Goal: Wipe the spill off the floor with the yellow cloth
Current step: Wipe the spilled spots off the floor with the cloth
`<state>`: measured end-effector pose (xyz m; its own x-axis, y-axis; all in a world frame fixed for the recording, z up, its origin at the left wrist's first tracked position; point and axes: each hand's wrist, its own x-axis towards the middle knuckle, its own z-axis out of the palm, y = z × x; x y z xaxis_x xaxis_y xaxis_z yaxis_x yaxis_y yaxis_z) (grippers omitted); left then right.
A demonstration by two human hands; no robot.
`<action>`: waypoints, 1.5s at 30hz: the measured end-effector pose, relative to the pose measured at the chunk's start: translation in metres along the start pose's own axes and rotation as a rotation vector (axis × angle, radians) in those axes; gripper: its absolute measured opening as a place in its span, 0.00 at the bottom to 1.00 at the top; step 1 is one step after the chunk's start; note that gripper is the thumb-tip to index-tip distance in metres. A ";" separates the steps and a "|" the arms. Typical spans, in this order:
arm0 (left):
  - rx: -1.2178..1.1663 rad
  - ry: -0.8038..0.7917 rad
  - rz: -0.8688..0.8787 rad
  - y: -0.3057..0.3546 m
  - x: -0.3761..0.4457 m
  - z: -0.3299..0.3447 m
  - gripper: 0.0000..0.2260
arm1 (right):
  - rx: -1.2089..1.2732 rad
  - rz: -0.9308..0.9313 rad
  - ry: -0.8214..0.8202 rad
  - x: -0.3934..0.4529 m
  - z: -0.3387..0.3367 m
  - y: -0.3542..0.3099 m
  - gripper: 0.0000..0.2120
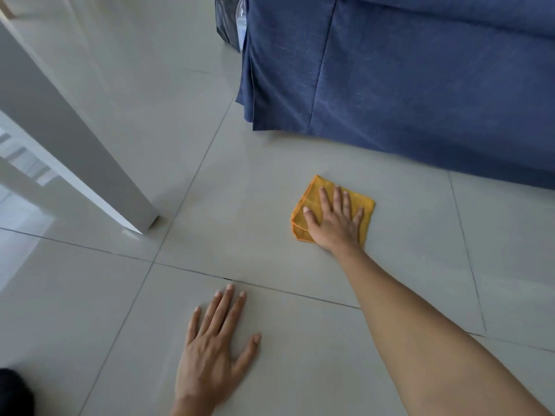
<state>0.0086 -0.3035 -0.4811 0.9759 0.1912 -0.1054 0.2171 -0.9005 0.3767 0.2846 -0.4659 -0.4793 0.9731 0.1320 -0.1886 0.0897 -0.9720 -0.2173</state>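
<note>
Yellow cloth (pixel 312 199), folded on the floor (pixel 240 205) beside the blue sofa (pixel 420 85), is being pressed under the right hand (pixel 336 223), fingers (pixel 338 199) spread flat, while the left hand (pixel 213 352) is bracing open-palmed; wiping seems underway, next needing a firm sweep.

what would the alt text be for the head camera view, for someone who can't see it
A person's right hand presses flat on a folded yellow cloth on a pale tiled floor, while the left hand rests flat on the tiles nearer the camera. A blue fabric-covered sofa stands behind the cloth, and a white furniture leg is at left.
</note>
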 end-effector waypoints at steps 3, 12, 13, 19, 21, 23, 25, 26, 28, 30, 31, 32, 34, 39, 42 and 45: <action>-0.032 0.009 -0.002 -0.001 0.001 0.000 0.32 | 0.000 -0.074 -0.012 0.012 0.008 -0.045 0.34; -0.013 -0.004 -0.020 0.000 0.002 0.001 0.32 | -0.091 -0.434 -0.129 -0.008 0.033 -0.148 0.34; -0.012 -0.005 -0.021 0.000 0.002 0.002 0.32 | -0.113 -0.482 -0.139 -0.013 0.035 -0.148 0.34; 0.038 -0.009 -0.022 0.000 0.002 0.000 0.31 | -0.156 -0.624 -0.134 -0.029 0.030 -0.105 0.34; 0.040 0.003 -0.025 -0.001 0.001 0.000 0.31 | -0.130 -0.562 -0.111 -0.032 0.026 -0.081 0.34; 0.050 0.012 -0.023 -0.001 0.001 0.001 0.32 | -0.110 -0.488 -0.084 -0.036 0.020 -0.053 0.33; 0.067 0.020 -0.017 -0.001 0.000 0.002 0.32 | -0.096 -0.414 -0.058 -0.040 0.013 -0.022 0.33; 0.070 0.024 -0.016 -0.001 0.000 0.002 0.32 | -0.090 -0.375 -0.044 -0.042 0.010 -0.006 0.32; 0.071 0.033 -0.013 -0.001 0.001 0.002 0.32 | -0.072 -0.291 -0.020 -0.048 0.002 0.030 0.32; 0.076 0.043 -0.009 0.000 0.000 0.003 0.32 | -0.058 -0.200 -0.005 -0.055 -0.005 0.068 0.33; 0.078 0.048 -0.008 0.000 0.000 0.003 0.31 | -0.058 -0.154 0.001 -0.059 -0.008 0.088 0.33; 0.080 0.052 -0.009 0.001 0.000 0.003 0.31 | -0.058 -0.109 0.008 -0.063 -0.012 0.107 0.32; 0.080 0.058 -0.016 0.001 -0.001 0.004 0.30 | -0.059 -0.025 0.021 -0.072 -0.018 0.144 0.32; 0.096 0.057 -0.019 0.000 -0.001 0.005 0.29 | -0.046 0.147 0.036 -0.099 -0.030 0.224 0.32; 0.096 0.058 -0.018 0.001 -0.001 0.004 0.30 | -0.040 0.246 0.044 -0.117 -0.037 0.260 0.32; 0.098 0.061 -0.022 0.003 -0.002 0.003 0.30 | -0.026 0.352 0.054 -0.134 -0.040 0.287 0.32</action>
<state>0.0076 -0.3076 -0.4827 0.9711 0.2322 -0.0554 0.2383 -0.9291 0.2828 0.1881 -0.7700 -0.4775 0.9550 -0.2221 -0.1966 -0.2488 -0.9607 -0.1234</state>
